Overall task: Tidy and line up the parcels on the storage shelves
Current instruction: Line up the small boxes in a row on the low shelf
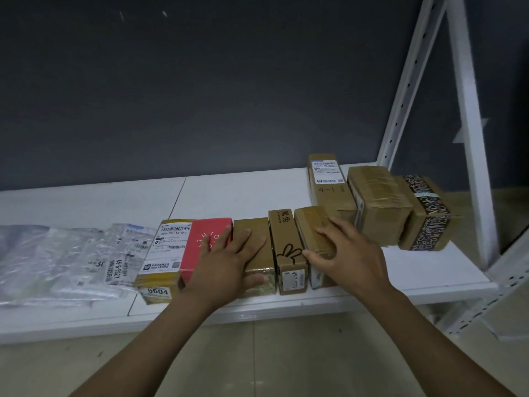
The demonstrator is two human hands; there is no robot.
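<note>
A row of parcels stands along the front of the white shelf (243, 193). From the left: a labelled box marked 5604 (163, 253), a red box (204, 239), a plain brown box (254, 233), a box with a rabbit drawing (286, 242) and a taped brown box (310, 224). My left hand (229, 262) lies flat with straight fingers across the red box and the plain brown box. My right hand (343, 253) rests on the taped brown box, fingers on its top and thumb at its front edge.
Clear plastic mailer bags (57, 259) lie at the shelf's left. Behind to the right stand a box marked 4-1 (329, 187), a heavily taped box (378, 202) and a box with black patterned tape (429, 213). White shelf uprights (469, 133) rise at right. Dark wall behind.
</note>
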